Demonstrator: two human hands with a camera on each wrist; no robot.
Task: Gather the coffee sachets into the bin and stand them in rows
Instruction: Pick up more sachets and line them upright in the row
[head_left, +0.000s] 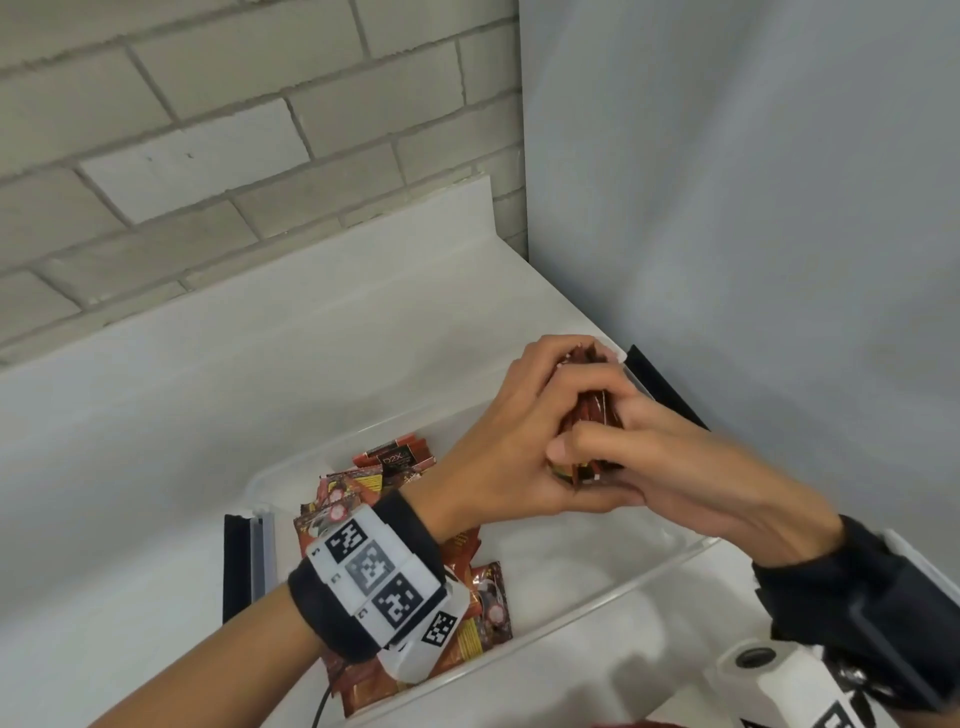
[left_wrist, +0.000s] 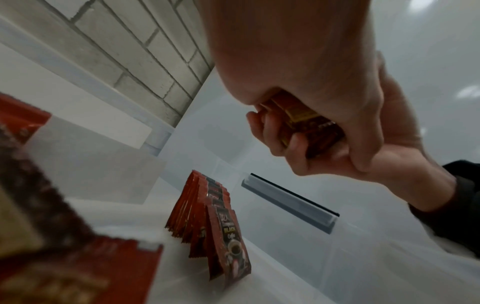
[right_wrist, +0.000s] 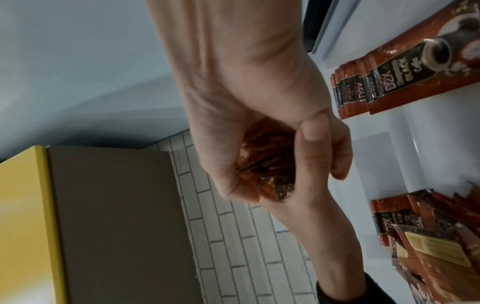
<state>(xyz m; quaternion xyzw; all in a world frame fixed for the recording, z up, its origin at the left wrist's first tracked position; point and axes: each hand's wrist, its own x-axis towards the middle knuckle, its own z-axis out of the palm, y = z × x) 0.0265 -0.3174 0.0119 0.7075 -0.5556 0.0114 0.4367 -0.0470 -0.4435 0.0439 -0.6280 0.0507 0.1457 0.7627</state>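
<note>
Both hands hold one bundle of coffee sachets (head_left: 589, 415) above the far right corner of the clear bin (head_left: 675, 558). The left hand (head_left: 511, 441) wraps the bundle from the left; the right hand (head_left: 670, 457) curls its fingers over it from the right. One row of sachets (left_wrist: 207, 214) stands on the bin floor; loose sachets (head_left: 363, 493) lie piled at the near end. Risk: an uneven squeeze may fan the bundle and spill sachets. Lowering it too close may topple the standing row
</note>
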